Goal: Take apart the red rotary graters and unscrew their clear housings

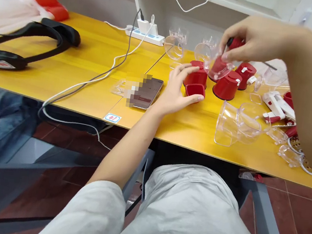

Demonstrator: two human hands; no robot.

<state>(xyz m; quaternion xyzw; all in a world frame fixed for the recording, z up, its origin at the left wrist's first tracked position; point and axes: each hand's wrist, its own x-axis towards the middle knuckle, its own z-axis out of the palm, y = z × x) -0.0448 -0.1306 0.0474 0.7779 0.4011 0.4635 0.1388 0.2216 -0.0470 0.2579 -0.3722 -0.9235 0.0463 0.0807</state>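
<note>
My left hand (pixel 178 91) is spread with its thumb stretched out, beside a small red cup-like part (pixel 195 89) and a larger red base (pixel 199 73). Its fingertips overlap the base's edge; whether they press on it I cannot tell. Raised above the red parts, my right hand (pixel 246 42) is closed around a screwdriver (pixel 236 42) with a red and black handle, its metal shaft pointing right. A clear plastic cup-like part (pixel 217 68) hangs at the same fingertips, seemingly pinched there. Below it stand more red bases (pixel 227 85).
Clear plastic parts (pixel 230 123) and a white-and-red device (pixel 279 107) lie to the right. A phone (pixel 147 92) rests left of my left hand. Cables run from a power strip (pixel 145 35) over the table edge. A black headset (pixel 29 47) lies far left, near a person's jeans (pixel 1 122).
</note>
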